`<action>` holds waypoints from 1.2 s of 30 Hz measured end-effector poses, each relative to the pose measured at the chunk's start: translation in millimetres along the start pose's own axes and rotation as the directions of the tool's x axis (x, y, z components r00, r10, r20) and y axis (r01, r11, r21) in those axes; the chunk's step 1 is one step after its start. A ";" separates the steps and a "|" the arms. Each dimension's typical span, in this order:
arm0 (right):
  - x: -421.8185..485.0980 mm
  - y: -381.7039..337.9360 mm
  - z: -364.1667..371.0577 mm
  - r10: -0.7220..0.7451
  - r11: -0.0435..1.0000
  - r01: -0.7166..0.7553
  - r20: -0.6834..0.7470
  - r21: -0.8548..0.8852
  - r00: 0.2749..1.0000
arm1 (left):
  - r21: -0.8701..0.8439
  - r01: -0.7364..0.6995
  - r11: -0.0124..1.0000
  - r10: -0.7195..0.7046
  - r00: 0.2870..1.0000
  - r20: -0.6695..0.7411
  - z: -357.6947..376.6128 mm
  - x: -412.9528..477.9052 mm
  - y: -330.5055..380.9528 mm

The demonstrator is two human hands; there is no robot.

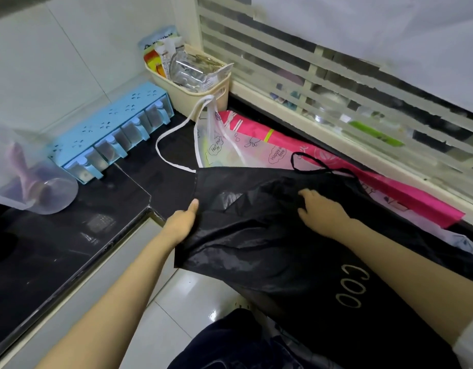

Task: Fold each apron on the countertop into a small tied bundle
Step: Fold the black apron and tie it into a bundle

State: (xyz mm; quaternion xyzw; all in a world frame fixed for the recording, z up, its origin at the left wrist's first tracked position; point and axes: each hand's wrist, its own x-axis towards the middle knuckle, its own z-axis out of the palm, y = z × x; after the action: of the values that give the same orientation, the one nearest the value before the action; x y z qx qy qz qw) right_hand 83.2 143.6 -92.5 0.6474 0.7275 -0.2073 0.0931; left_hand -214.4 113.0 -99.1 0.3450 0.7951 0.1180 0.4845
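My left hand (183, 222) reaches toward 1 o'clock, thumb on top, pinching the black apron (256, 249). My right hand (322, 210) (palm down) points toward 10 o'clock, fingers curled into the same cloth.

Bare forearms (118, 291), white sleeve (470, 339) edge on the right arm, dark blue trousers (230, 347).

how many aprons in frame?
3. Black apron in front, held by the left hand; translucent printed apron behind it by the cream basket; pink apron along the window, partly under both. More may be hidden underneath.
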 end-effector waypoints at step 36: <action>84.9 12.2 -28.8 0.059 0.998 -0.054 -0.164 0.034 0.985 | 0.118 -0.192 0.974 0.206 0.971 -0.122 19.3 17.5 -13.3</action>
State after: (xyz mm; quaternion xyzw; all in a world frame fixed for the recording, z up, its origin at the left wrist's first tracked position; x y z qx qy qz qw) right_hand 86.7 233.5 -103.1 0.6841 0.7108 -0.1611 0.0288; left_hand -208.9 111.9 -127.8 0.4395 0.7922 0.1470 0.3971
